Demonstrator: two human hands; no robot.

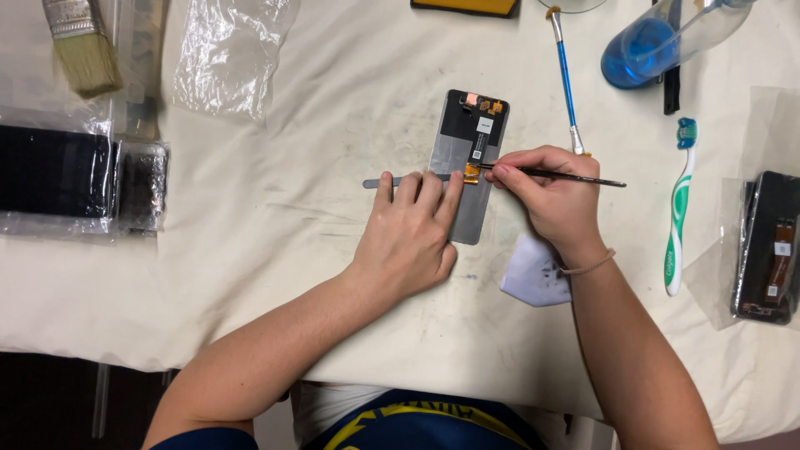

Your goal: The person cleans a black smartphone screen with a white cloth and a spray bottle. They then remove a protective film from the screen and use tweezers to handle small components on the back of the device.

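Note:
A grey and black phone screen panel [467,142] lies back side up in the middle of the white cloth-covered table [333,108]. My left hand [410,237] rests flat on its lower part, fingers spread, pinning it and a thin grey metal spudger [373,182] that sticks out to the left. My right hand [554,192] pinches a thin dark brush [575,177], its tip touching the orange flex connector [472,173] on the panel.
A blue-handled brush [566,79] and a blue-liquid bottle [658,42] lie at the back right. A green-white toothbrush [679,208], a bagged phone part [771,246], a crumpled white wipe [533,275], a wide paintbrush [82,46], plastic bags [225,50] and wrapped black parts [75,175] surround.

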